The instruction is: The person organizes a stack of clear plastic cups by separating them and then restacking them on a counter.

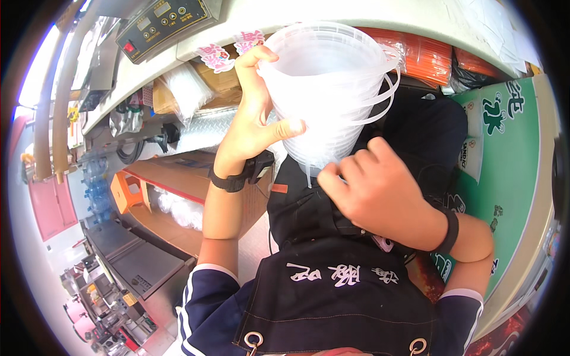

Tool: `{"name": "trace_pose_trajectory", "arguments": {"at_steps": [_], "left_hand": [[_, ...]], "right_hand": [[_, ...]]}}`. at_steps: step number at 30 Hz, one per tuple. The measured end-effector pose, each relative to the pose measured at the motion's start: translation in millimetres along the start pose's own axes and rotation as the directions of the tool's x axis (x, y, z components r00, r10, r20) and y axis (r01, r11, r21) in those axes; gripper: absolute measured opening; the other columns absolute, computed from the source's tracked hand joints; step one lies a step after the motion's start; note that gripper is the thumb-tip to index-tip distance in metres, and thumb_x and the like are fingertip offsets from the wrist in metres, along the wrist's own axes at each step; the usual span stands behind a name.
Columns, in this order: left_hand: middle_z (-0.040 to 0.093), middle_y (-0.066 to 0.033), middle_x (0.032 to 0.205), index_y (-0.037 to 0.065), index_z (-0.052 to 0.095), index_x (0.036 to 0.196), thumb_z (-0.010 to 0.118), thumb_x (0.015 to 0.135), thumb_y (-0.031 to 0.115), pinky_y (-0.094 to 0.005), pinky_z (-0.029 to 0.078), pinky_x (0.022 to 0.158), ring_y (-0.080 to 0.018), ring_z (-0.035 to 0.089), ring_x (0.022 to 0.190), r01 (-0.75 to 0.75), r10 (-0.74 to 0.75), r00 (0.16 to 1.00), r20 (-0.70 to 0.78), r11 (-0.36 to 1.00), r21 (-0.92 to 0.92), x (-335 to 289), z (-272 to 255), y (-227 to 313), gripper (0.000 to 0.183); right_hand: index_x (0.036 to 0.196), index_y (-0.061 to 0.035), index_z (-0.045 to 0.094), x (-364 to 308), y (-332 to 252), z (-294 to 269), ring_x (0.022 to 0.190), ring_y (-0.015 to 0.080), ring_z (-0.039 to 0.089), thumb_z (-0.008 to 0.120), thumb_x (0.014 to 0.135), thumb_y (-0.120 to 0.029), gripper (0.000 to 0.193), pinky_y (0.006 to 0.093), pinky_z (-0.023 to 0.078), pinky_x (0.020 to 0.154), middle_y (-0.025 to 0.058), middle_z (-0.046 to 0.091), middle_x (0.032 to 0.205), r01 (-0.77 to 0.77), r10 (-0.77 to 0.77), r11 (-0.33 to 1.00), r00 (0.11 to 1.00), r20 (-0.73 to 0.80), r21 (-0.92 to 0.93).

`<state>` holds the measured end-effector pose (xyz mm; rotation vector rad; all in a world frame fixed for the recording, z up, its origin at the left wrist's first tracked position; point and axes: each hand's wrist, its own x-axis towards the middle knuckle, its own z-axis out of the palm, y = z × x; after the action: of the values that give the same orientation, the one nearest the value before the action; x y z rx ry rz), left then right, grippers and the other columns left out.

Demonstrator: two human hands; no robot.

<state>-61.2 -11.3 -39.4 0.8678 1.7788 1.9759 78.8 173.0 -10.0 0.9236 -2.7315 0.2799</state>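
Observation:
A stack of nested translucent white plastic buckets (323,101) is held up in front of me, tilted, with its wide mouth toward the counter. Several thin bail handles stick out on its right side. My left hand (261,113) grips the stack from the left, fingers at the upper rim and thumb pressed on the outer wall. My right hand (380,190) is at the lower right of the stack, close to its bottom end, with the fingers curled in. Whether those fingers pinch anything is hidden. A narrow strip of clear plastic hangs at the bottom of the stack.
A pale counter (261,26) runs along the far side, carrying a black control box (163,26). Beneath it lie orange-red plastic-wrapped packs (421,56) and clear bags (187,89). An open cardboard box (178,172) stands at left by an orange stool (126,191). A green panel (504,160) borders my right.

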Motion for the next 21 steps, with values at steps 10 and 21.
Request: {"name": "trace_pose_trajectory", "arguments": {"at_steps": [10, 21], "left_hand": [[0.029, -0.0105, 0.131, 0.001, 0.024, 0.139, 0.098, 0.047, 0.046, -0.0435, 0.039, 0.109, -0.0296, 0.04, 0.132, -0.117, 0.134, 0.991, -0.01, 0.9, 0.42, -15.5, -33.8, -22.3, 0.126], [0.046, -0.0249, 0.143, 0.004, 0.034, 0.146, 0.063, 0.072, 0.05, -0.0514, 0.048, 0.104, -0.04, 0.052, 0.126, 0.245, -0.348, 0.934, -0.077, 0.785, -0.569, -34.6, -26.2, 12.1, 0.091]], "right_hand": [[0.097, -0.003, 0.065, -58.8, 44.7, 0.9, 0.056, 0.0148, 0.062, 0.075, 0.084, -0.009, 0.017, 0.027, 0.045, 0.053, 0.008, 0.066, 0.072, -0.47, 0.625, 0.465, 0.775, 0.098, 0.75], [0.108, 0.0063, 0.067, -26.7, 76.5, 39.6, 0.068, 0.0109, 0.06, 0.053, 0.099, -0.004, 0.02, 0.0261, 0.055, 0.067, 0.0057, 0.063, 0.081, 0.096, 0.69, -0.171, 0.722, 0.049, 0.981]]}}
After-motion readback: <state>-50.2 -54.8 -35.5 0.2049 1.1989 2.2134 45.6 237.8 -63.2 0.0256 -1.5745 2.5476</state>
